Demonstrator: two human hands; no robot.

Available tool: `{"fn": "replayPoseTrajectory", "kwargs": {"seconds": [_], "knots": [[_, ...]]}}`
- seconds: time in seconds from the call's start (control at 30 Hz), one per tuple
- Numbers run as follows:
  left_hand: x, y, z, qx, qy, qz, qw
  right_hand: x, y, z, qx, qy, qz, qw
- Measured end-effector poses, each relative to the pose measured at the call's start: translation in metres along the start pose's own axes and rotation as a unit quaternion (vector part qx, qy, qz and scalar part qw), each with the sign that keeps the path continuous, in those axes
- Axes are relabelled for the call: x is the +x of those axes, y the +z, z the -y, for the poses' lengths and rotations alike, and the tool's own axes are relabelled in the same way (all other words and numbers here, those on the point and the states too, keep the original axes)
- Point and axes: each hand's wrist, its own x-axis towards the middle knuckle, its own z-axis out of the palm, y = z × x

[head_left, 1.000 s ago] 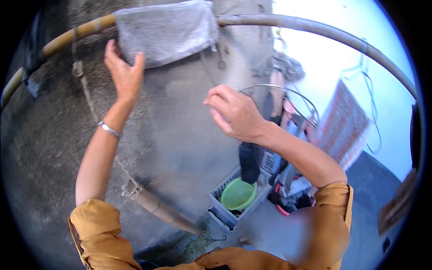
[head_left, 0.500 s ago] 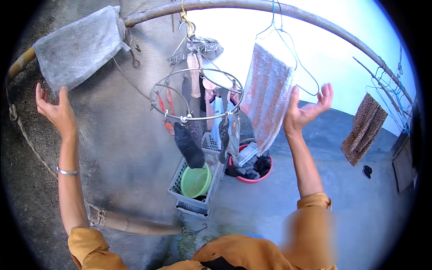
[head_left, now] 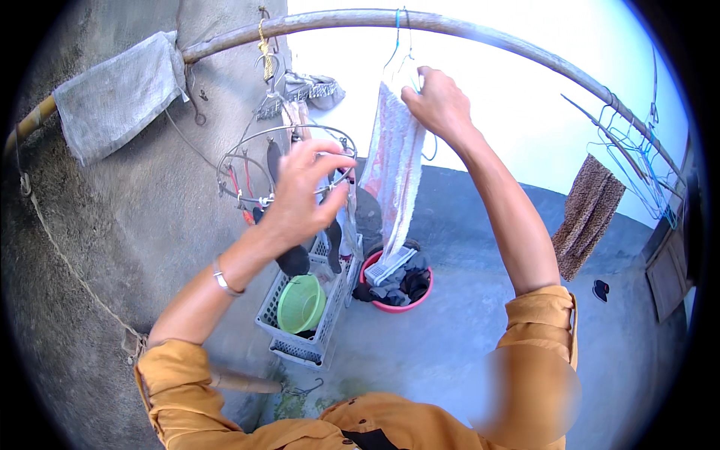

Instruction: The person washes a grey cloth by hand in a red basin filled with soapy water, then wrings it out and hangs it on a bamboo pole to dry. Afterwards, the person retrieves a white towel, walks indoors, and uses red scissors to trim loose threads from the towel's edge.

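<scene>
Hanging beneath the right hand: one pale terry towel with reddish bands, slung on a wire hanger with a blue hook. Right hand: thumb and forefinger at the hanger's shoulder, by the towel's upper edge; whether they are closed on wire or cloth cannot be told.

Above that hand: one bamboo pole, bearing the hook, presumably so that the cloth hangs free of the floor.

Left hand: fingers curled and parted from the thumb, nothing visible in the grasp; placed before a round metal drying hoop, contact uncertain. The hoop hangs by a yellow rope, likely to let its small garments dangle apart.

Below the left hand: one green plastic basket in a grey crate, seemingly nested for tidiness.

Well below the right hand: one red basin, its rim containing dark, bundled cloth.
</scene>
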Motion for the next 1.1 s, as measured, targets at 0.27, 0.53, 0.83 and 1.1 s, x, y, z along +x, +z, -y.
{"fn": "replayPoseTrajectory", "kwargs": {"seconds": [0.27,0.53,0.83,1.1], "knots": [[0.029,0.068,-0.046,-0.067,0.009,0.033,0.997,0.027,0.006,-0.037,0.202,0.057,0.073,0.975],[0.057,0.114,-0.018,-0.197,-0.238,-0.038,0.95,0.031,0.021,-0.055,0.124,0.013,-0.105,0.987],[0.047,0.119,-0.01,-0.219,-0.208,-0.011,0.953,0.017,0.012,-0.085,0.137,0.114,0.046,0.983],[0.029,0.117,0.017,-0.265,-0.219,-0.007,0.939,-0.002,-0.063,-0.129,0.307,0.233,-0.04,0.922]]}}
